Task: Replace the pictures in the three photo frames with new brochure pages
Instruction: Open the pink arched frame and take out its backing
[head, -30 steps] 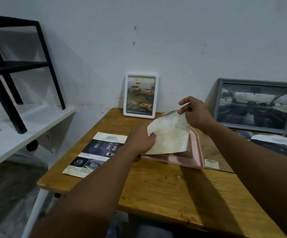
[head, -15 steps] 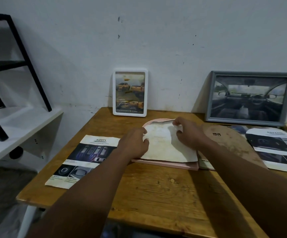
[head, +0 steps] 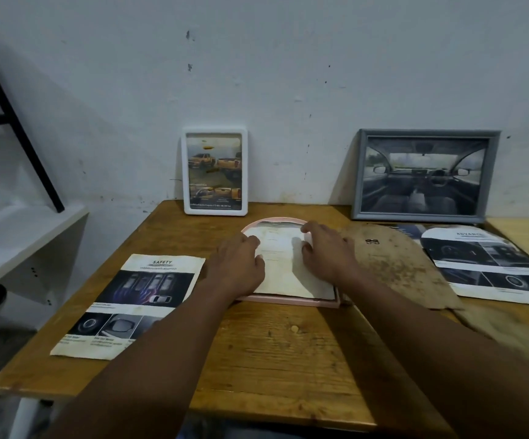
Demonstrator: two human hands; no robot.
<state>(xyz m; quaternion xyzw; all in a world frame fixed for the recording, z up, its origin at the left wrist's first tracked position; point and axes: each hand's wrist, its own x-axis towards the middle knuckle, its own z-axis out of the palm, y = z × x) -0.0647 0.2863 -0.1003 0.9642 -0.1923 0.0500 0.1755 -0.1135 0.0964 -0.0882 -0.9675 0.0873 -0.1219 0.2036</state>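
Lowered since a second ago: pale sheet (head: 283,270), flat now in pink arch-topped frame (head: 288,301) at mid table (head: 288,359). Left hand (head: 241,264) and right hand (head: 328,256) on either side, fingers bent, slightly apart, tips pressing paper, hiding its side edges. Behind, against wall: white frame (head: 215,172) with trucks, grey frame (head: 425,175) with car cabin. Just right: worn backing board (head: 396,267) overlapping right brochure (head: 485,267), heading "ADVANC", rest unclear. Left brochure (head: 133,305): "SAFETY". Sheet yellowed, stained, print unreadable.
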